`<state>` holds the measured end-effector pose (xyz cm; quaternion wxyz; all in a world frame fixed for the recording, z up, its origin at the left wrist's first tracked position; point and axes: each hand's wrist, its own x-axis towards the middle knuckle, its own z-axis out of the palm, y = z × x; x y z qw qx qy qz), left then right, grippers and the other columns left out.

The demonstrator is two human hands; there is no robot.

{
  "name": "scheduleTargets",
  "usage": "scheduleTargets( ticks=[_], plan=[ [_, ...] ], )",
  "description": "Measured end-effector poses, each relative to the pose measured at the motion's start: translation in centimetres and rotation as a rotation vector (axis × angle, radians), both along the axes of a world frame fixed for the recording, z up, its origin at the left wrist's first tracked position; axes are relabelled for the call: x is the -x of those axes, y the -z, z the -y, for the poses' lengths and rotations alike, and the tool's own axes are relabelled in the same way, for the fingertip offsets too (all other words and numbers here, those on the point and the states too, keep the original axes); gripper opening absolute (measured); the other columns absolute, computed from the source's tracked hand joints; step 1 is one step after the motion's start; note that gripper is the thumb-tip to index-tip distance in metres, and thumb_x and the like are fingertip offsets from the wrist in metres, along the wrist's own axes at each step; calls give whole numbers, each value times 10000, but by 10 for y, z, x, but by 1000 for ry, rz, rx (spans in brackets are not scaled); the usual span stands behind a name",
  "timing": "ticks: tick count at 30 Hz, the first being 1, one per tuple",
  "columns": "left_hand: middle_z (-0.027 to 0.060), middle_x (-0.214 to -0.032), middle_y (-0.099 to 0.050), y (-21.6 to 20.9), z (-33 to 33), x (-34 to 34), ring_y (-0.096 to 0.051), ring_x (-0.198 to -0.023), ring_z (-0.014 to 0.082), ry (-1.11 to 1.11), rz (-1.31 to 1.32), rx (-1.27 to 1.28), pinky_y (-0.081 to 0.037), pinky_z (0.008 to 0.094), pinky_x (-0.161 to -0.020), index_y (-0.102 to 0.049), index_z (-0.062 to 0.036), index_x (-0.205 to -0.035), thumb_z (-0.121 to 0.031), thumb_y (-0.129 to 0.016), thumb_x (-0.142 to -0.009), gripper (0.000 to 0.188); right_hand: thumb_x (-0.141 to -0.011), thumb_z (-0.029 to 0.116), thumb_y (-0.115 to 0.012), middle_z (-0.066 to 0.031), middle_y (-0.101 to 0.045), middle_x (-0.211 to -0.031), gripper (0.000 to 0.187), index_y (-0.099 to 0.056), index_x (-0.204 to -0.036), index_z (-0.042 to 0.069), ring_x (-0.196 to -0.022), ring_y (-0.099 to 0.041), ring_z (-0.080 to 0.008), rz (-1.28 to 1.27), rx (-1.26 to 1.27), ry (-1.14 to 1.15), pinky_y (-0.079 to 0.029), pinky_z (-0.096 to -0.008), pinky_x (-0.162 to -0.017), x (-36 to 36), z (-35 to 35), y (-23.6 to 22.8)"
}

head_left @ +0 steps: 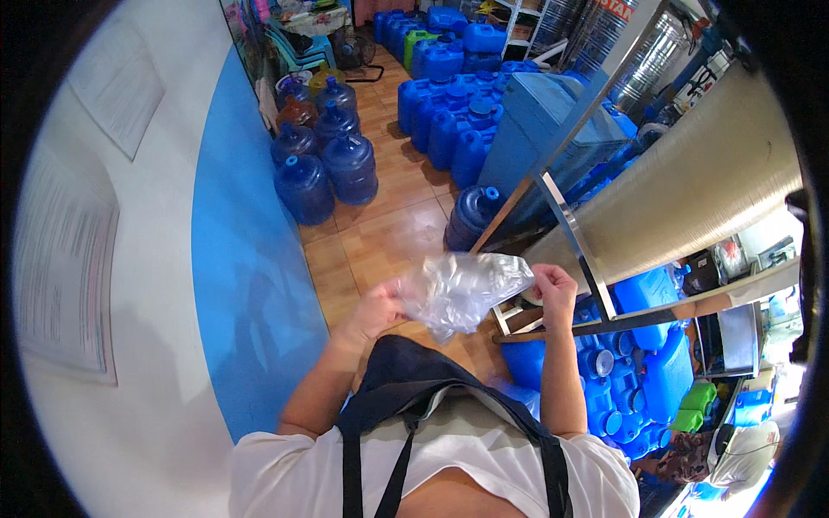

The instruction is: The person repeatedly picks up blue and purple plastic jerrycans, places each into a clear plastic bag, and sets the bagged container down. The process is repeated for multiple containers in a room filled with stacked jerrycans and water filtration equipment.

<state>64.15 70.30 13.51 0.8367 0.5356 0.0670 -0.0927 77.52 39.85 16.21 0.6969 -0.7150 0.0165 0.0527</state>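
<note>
A clear, crinkled plastic bag (462, 293) is stretched between my two hands in front of my dark apron. My left hand (380, 311) pinches its left side; that hand and the bag's left part are slightly smeared by motion. At the bag's right corner, the fingers of my right hand (555, 293) are closed on the plastic. Nothing can be made out inside the bag. Below it lies the tiled floor (401, 229).
Several blue round water bottles (304, 190) stand along the blue-and-white wall on the left. Rows of blue jugs (445, 121) fill the far floor. To the right are a metal frame (574, 242), a large beige tank (691, 181) and more blue containers (665, 371).
</note>
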Motion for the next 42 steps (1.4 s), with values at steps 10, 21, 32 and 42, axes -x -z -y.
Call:
scheduleTargets(
  ticks=[10, 21, 32, 42],
  plan=[
    [141, -1019, -642, 23, -136, -135, -626, -953, 253, -257, 69, 878, -497, 390, -887, -579, 32, -1051, -65, -468, -861, 241, -721, 11, -692, -37, -663, -833, 411, -610, -1124, 9, -701, -634, -139, -267, 245, -687, -528, -274, -644, -48, -53, 24],
    [32, -911, -624, -44, -169, -250, -587, -792, 103, 459, -8, 26, -464, 220, -719, -603, -4, -1029, -14, -416, -753, 334, -729, 186, -774, -67, -631, -931, 396, -617, -1046, 7, -860, -579, -173, 71, 336, -520, -456, -308, -765, -85, -251, 10],
    [19, -676, -577, -62, -109, -238, -562, -619, 107, 335, 486, -476, -460, 262, -574, -580, -30, -848, -213, -715, -791, 234, -805, 250, -733, -12, -609, -710, 256, -618, -851, 26, -564, -543, -86, -236, -174, 516, -422, -249, -485, -78, -211, -8],
    [32, -750, -668, -56, 3, -232, -617, -638, 114, 778, 327, -288, -494, 256, -564, -645, -39, -843, -198, -575, -914, 188, -723, 49, -722, -6, -596, -658, 100, -626, -742, 34, -563, -517, -104, -230, -348, 257, -384, -231, -527, 23, -96, -57]
  ],
)
